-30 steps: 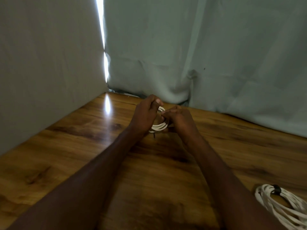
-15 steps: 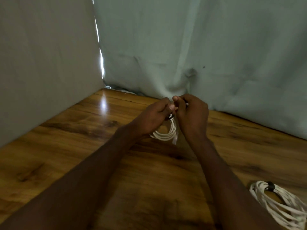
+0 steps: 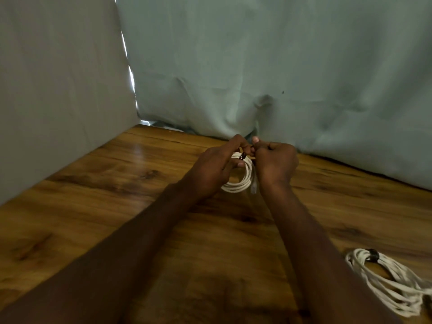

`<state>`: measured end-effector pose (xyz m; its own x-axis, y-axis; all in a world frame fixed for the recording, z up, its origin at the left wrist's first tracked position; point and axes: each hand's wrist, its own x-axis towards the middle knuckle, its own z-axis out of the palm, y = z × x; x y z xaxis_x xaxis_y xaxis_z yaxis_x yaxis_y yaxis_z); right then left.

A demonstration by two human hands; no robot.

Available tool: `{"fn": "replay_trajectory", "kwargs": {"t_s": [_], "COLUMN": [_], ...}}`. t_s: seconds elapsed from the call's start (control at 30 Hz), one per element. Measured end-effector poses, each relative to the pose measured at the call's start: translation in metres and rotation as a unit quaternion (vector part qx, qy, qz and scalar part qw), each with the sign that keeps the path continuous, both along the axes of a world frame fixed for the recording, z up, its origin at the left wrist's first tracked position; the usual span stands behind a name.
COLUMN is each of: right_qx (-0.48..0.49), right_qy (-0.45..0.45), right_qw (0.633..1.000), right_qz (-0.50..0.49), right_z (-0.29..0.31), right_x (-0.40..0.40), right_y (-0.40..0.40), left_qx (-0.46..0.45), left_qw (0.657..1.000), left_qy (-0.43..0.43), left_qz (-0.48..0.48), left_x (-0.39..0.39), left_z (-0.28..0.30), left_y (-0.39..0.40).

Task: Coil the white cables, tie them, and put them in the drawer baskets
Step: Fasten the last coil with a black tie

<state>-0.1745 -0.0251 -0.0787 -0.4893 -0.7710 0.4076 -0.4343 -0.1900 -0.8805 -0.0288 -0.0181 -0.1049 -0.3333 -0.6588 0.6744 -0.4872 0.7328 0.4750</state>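
Above the table at 12 o'clock, the left hand grips the coiled white cable while the right hand pinches its dark tie; a slipped pinch would likely let the loops spring loose.

The left hand is covering the nine o'clock side of the small white coil, and the right hand is hiding its three o'clock edge. A dark tie is peeking out at the coil's twelve o'clock, too small to tell how it is fastened or which fingers are pinching it. A blurred connector end is hanging by the right wrist. The second bundle, at five o'clock on the worktop, is running off the right edge.
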Motion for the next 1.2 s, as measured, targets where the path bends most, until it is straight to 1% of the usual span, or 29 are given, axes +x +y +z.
{"fn": "replay_trajectory", "kwargs": {"t_s": [0.17,0.33,0.4,0.43,0.5,0.57,0.63,0.67,0.73,0.8,0.87,0.9,0.97,1.03,1.1,1.13,1.2], "right_qx": [0.013,0.01,0.005,-0.015,-0.087,-0.156,-0.17,-0.167,-0.167,-0.167,-0.15,-0.139,-0.133,-0.134,-0.129,-0.123,-0.098], "right_qy": [-0.023,0.003,0.013,0.021,0.03,0.032,0.057,0.082,0.149,0.237,0.325,0.352,0.358,0.356,0.389,0.403,0.421], "right_qw": [1.0,1.0,1.0,1.0,0.996,0.984,0.971,0.965,0.956,0.937,0.914,0.907,0.908,0.909,0.897,0.891,0.886], "right_qz": [0.01,0.014,0.007,0.007,0.017,0.073,0.16,0.185,0.191,0.195,0.193,0.184,0.172,0.17,0.167,0.167,0.165], "right_z": [-0.004,-0.012,-0.015,-0.015,-0.012,-0.008,-0.009,-0.012,-0.019,-0.023,-0.024,-0.024,-0.024,-0.023,-0.022,-0.022,-0.02], "right_x": [0.0,0.007,0.012,0.015,0.017,0.018,0.021,0.024,0.027,0.027,0.025,0.025,0.026,0.028,0.028,0.029,0.033], "right_y": [-0.002,-0.008,-0.008,-0.007,-0.002,0.001,0.003,0.004,0.003,0.001,0.0,0.0,0.003,0.004,0.004,0.005,0.008], "left_qx": [-0.025,-0.065,-0.075,-0.085,-0.101,-0.088,-0.053,-0.029,0.037,0.121,0.202,0.237,0.289,0.323,0.35,0.362,0.38], "left_qw": [0.999,0.994,0.992,0.989,0.982,0.975,0.965,0.959,0.948,0.93,0.906,0.893,0.865,0.836,0.814,0.806,0.803], "left_qy": [0.017,0.033,0.065,0.086,0.127,0.162,0.2,0.22,0.261,0.303,0.343,0.361,0.399,0.435,0.457,0.462,0.453], "left_qz": [0.03,0.076,0.081,0.082,0.094,0.126,0.164,0.173,0.179,0.172,0.141,0.122,0.096,0.086,0.078,0.075,0.076], "left_x": [-0.004,0.0,0.0,0.0,0.0,0.002,0.005,0.006,0.009,0.015,0.022,0.024,0.025,0.028,0.03,0.03,0.029], "left_z": [-0.001,-0.003,0.0,0.002,0.005,0.005,0.004,0.005,0.005,0.008,0.012,0.014,0.019,0.02,0.02,0.02,0.019], "left_y": [-0.001,-0.007,-0.004,-0.003,-0.002,-0.003,-0.007,-0.008,-0.012,-0.017,-0.019,-0.018,-0.012,-0.01,-0.01,-0.011,-0.011]}}
